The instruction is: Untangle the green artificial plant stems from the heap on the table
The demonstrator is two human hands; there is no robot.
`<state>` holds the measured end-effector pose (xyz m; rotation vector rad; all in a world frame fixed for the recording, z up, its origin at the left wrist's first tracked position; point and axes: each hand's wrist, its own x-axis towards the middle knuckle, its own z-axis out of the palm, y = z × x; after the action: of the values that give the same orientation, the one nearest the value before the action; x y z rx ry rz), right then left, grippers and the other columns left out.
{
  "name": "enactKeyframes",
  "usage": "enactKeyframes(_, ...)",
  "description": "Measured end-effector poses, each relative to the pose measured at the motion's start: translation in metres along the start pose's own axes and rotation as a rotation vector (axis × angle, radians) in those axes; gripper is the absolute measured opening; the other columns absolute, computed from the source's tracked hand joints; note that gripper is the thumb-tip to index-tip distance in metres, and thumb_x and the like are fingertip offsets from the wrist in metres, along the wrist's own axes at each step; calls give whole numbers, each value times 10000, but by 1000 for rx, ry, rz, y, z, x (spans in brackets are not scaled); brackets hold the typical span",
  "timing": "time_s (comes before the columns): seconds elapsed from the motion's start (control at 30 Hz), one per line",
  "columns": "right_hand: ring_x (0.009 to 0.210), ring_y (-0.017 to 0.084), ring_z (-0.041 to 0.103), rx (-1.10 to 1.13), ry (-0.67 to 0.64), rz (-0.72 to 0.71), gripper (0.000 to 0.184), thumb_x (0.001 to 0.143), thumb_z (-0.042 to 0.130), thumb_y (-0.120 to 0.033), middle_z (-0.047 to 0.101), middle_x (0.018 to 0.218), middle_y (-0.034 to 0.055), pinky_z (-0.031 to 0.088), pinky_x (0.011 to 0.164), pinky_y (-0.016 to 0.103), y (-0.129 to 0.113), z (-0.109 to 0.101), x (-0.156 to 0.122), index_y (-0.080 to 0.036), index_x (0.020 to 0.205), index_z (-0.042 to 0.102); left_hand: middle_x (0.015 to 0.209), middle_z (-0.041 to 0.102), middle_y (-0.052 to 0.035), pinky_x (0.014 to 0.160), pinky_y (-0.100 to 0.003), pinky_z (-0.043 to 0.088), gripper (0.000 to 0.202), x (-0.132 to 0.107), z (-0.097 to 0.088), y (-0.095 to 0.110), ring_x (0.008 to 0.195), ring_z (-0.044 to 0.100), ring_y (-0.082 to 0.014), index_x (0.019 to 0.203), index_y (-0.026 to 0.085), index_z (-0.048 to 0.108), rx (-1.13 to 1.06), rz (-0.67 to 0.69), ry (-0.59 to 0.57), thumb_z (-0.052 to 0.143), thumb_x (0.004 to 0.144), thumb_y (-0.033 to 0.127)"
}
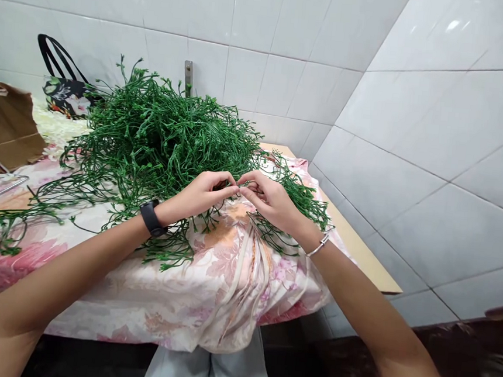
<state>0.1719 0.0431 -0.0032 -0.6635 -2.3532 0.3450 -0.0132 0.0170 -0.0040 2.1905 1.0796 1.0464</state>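
One thin green sprig [237, 185] is pinched between both hands. The left hand [200, 194] and right hand [268, 200] are closed on it, fingertips meeting. It runs roughly level, side to side. Just beyond the fingers lies a heap of sprigs [160, 128] on floral cloth [208, 278]. Far beyond-left stand a flowered bag [66, 97] and a cardboard box [5, 126], contents hidden.

The sprigs [160, 128] are dark green. The tablecloth [179, 305] has pink and peach flowers on cream. The wall tiles [417, 109] are white. The bag [65, 99] is black with a flower print. The wristband [152, 218] is black.
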Motion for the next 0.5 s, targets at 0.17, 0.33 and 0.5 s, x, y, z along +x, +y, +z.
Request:
enactKeyframes(0.17, 706, 88, 511, -150, -13, -74, 203, 871, 458, -329, 575, 870, 38, 388, 638, 214, 4, -5, -2, -155, 951, 526, 718, 553, -4, 541, -203, 297, 256, 0, -5, 2, 588, 393, -74, 912, 116, 607, 110, 39, -113, 481, 830, 322)
enactKeyframes(0.33, 661, 94, 496, -356, -39, -159, 206, 862, 470, -351, 571, 782, 27, 346, 565, 211, 10, -6, -4, -167, 853, 561, 729, 560, -12, 572, -197, 331, 261, 0, -4, 1, 624, 430, -79, 875, 101, 603, 110, 114, -249, 442, 850, 305)
enactKeyframes(0.5, 571, 72, 441, -286, -21, -155, 258, 898, 398, -323, 521, 648, -1, 302, 532, 209, 5, -5, -4, -161, 769, 552, 715, 525, -3, 594, -208, 331, 277, -1, 1, 2, 644, 424, -88, 832, 114, 599, -16, 46, -161, 440, 846, 340)
